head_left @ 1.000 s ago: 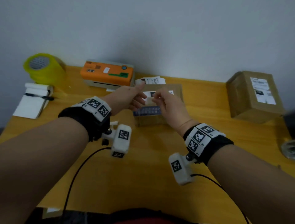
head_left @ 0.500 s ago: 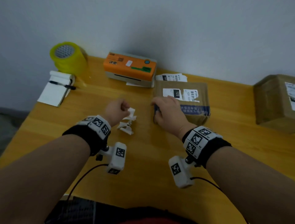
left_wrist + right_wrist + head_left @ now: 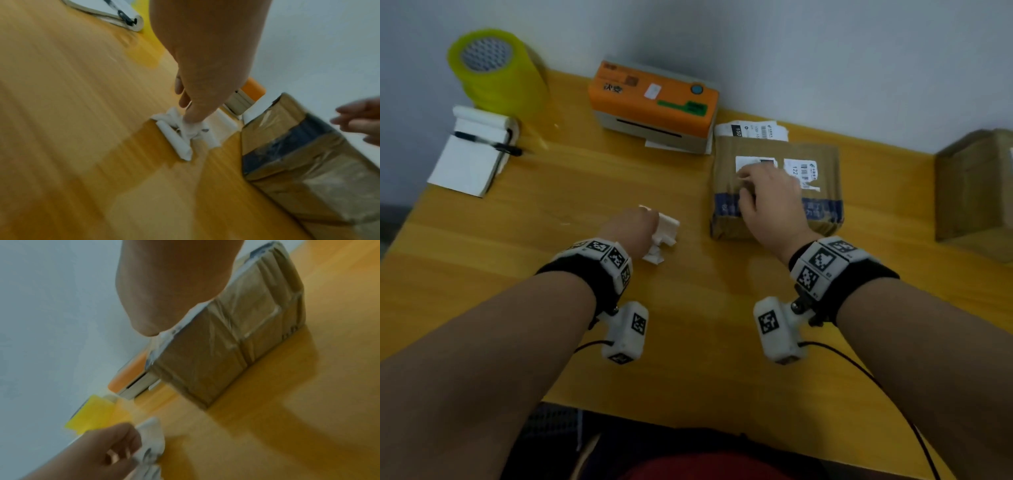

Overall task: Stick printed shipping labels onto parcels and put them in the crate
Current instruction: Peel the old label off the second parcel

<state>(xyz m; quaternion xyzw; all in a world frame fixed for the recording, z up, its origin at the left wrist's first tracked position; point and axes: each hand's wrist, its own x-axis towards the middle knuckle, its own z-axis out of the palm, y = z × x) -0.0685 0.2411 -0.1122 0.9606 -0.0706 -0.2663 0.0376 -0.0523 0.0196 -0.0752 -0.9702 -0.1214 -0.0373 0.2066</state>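
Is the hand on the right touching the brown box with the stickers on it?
Touching. In the head view the right hand lies on top of the parcel, fingers over its white label. The right wrist view shows the hand meeting the parcel's top edge, no gap.

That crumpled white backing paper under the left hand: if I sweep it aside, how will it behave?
The crumpled white backing paper looks thin and creased, so probably very light and floppy. Its curled strip could roll or skid on the glossy yellow wooden table. The left hand pinches it; likely no breakage risk.
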